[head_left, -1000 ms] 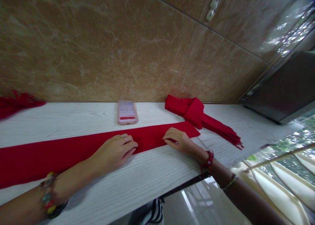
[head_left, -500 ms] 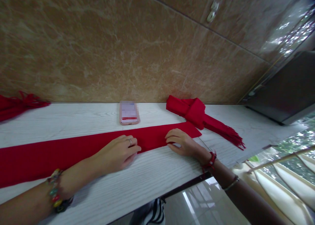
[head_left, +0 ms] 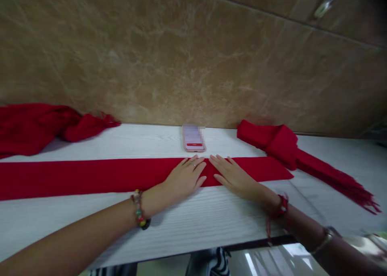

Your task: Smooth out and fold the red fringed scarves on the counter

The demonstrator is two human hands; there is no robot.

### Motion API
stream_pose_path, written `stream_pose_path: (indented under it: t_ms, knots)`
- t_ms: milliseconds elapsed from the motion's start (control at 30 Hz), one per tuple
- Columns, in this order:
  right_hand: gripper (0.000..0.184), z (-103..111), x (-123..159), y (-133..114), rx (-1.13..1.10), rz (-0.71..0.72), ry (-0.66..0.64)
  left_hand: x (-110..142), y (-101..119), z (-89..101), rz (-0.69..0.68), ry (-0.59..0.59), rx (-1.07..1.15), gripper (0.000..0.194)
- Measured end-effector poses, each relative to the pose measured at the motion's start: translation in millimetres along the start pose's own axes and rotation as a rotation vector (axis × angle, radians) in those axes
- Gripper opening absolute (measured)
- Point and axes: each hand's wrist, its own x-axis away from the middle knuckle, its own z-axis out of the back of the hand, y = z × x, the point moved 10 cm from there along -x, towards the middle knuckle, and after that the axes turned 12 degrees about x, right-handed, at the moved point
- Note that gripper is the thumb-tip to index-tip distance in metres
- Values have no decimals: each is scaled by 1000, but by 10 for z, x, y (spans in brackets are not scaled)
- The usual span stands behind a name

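Observation:
A long red scarf [head_left: 99,175], folded into a flat strip, stretches across the white table and runs out of view on the left. Its right end comes to a slanted point. My left hand [head_left: 186,175] rests flat on the strip, fingers spread, a ring on one finger. Close beside it, my right hand [head_left: 232,177] also lies flat on the cloth with its fingers apart. The two hands do not touch. Next to the strip's right end is a knotted red scarf [head_left: 281,143] with a fringed tail.
A phone [head_left: 194,139] with a lit screen lies just beyond the strip, near the brown marbled wall [head_left: 151,58]. Crumpled red cloth [head_left: 39,127] is heaped at the back left. The white table's [head_left: 187,227] front edge runs close to my body.
My view has turned left, so things appear further right. Both hands have flattened and spread on the strip and come closer together; earlier their fingers were curled at its near edge.

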Motion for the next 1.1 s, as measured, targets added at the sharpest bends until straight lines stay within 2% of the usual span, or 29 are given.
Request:
stream_pose_path:
  t_ms: [100, 167, 267, 333, 400, 467, 533, 633, 700, 967, 1033, 1100]
  knots:
    - [49, -97, 73, 59, -2, 10, 46, 201, -193, 14, 115, -24, -46, 49]
    - [51, -179, 117, 119, 0, 22, 31, 417, -314, 61, 165, -66, -57, 50]
    - [54, -211, 42, 145, 3, 23, 5, 813, -514, 245, 252, -102, -86, 51]
    - [55, -102, -151, 20, -17, 31, 32, 1077, -672, 424, 321, -96, -124, 51]
    - [54, 74, -435, -275, -67, 82, 79, 1316, -857, 625, 396, -65, -179, 50]
    - [55, 266, -732, -695, -131, 172, 141, 1539, -1073, 812, 478, -20, -236, 47]
    - [54, 363, -969, -1130, -175, 269, 160, 1756, -1298, 934, 558, 3, -272, 46]
    - [51, 336, -1129, -1610, -195, 383, 139, 2025, -1532, 972, 605, -15, -293, 46]
    - [50, 258, -1129, -1757, -210, 424, 111, 2137, -1590, 959, 594, -20, -300, 46]
    - [52, 120, -1086, -1738, -226, 401, 17, 2216, -1648, 912, 642, -30, -317, 49]
    - [52, 115, -1094, -1739, -233, 394, -4, 2298, -1740, 938, 667, -47, -307, 51]
    - [53, 112, -1103, -1735, -251, 384, -16, 2501, -1931, 1023, 731, -59, -295, 53]
